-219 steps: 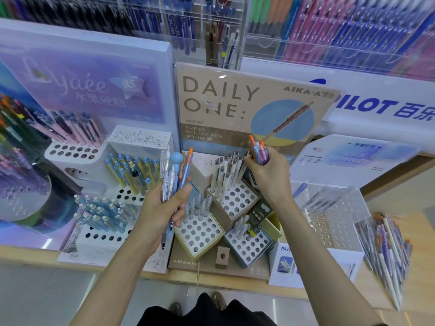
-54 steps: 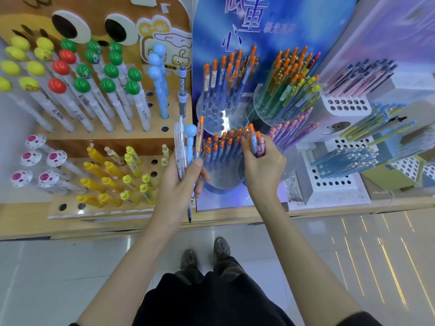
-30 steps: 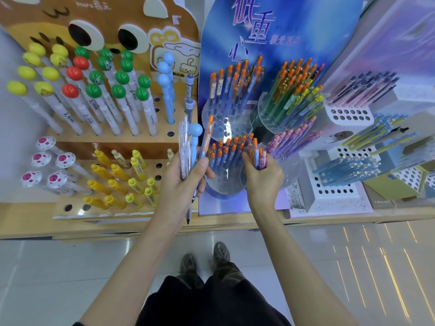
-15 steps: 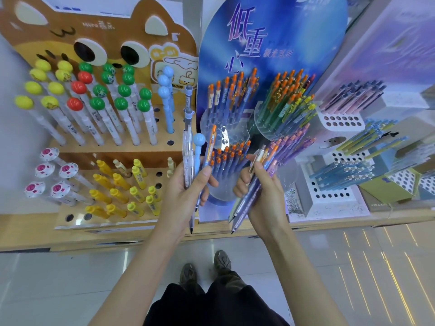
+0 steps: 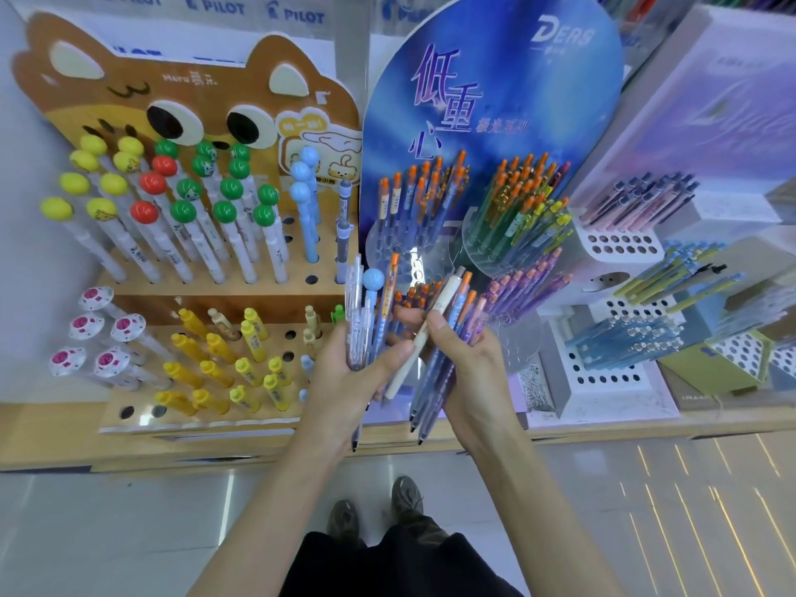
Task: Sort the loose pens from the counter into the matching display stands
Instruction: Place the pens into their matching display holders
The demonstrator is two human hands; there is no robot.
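Two bunches of pens sit in my hands before the blue stand (image 5: 495,122): left grip (image 5: 344,381) wrapped round clear pens (image 5: 357,312), right grip (image 5: 474,372) round orange-capped pens (image 5: 461,314) and a cream pen (image 5: 446,295), which I'd pinch out alone, others clamped so none drop.

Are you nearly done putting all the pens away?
Not nearly. Done: the bear stand and blue round stand look well filled, though who filled them doesn't show. In hand: the left hand grips a bunch with a ball-topped blue pen; the right hand grips orange-tipped pens and a cream pen. Left: every one of those needs its hole.
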